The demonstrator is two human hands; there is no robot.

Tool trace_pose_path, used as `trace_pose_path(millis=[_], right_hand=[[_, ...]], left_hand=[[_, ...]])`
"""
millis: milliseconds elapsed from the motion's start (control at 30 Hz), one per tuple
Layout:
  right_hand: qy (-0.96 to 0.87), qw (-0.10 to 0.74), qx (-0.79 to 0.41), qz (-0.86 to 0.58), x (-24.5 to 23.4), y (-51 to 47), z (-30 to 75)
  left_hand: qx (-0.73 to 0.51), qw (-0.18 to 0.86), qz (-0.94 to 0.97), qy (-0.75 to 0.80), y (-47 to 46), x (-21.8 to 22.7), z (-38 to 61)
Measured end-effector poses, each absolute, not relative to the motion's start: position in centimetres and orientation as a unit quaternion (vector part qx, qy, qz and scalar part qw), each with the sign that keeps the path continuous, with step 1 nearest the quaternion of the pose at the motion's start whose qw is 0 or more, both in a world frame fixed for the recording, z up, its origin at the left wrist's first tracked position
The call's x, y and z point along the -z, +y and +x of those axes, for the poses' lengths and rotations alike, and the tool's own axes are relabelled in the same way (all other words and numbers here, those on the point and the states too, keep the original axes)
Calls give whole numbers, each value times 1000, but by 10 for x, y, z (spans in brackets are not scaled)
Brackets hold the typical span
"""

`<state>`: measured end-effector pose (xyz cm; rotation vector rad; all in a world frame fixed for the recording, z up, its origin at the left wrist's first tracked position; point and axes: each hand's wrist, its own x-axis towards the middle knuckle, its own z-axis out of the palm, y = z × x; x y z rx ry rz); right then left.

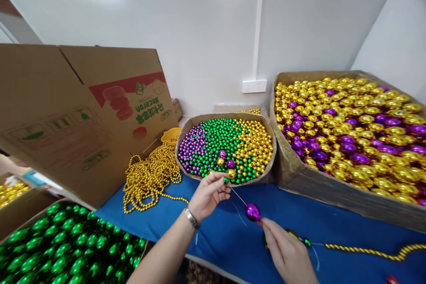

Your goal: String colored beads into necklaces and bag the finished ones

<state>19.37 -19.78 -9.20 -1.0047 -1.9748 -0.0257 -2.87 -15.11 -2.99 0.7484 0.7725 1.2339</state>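
1. Your left hand (210,191) has thumb and forefinger pinched together on a small green bead (226,180), other fingers loosely curled, at the near rim of the cardboard bead tray (265,119).
2. Your right hand (286,248) pinches the near right end of a purple oval bead (252,212) between thumb and fingertips.
3. A thin needle (238,195) spans from your left fingertips to that purple bead, over the blue cloth (219,239).
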Motion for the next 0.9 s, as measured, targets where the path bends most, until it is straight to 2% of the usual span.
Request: trace_pose_path(millis=[233, 400, 500, 600, 667, 700, 800, 867, 900], right_hand=[[-797, 432, 10, -421, 92, -199, 198], [-799, 426, 50, -422, 101, -199, 197], [-795, 428, 35, -427, 103, -198, 198], [-791, 428, 20, -437, 103, -197, 202], [-788, 427, 28, -442, 103, -197, 205], [-788, 427, 34, -443, 103, -197, 206], [-790, 421, 33, -444, 104, -197, 206], [-791, 421, 20, -443, 104, -198, 205], [-791, 422, 14, -442, 105, -199, 204]], left_hand=[[-548, 649, 373, 372, -155, 29, -22], [-533, 518, 515, 427, -164, 28, -15], [-502, 462, 578, 448, -161, 28, -17], [-486, 274, 634, 535, -146, 31, -34], [-428, 143, 667, 593, -132, 35, -50], [-393, 113, 678, 611, -126, 38, -56], [-332, 115, 691, 631, -114, 45, -66], [-371, 173, 669, 620, -115, 46, -63], [-413, 234, 642, 602, -117, 46, -60]])
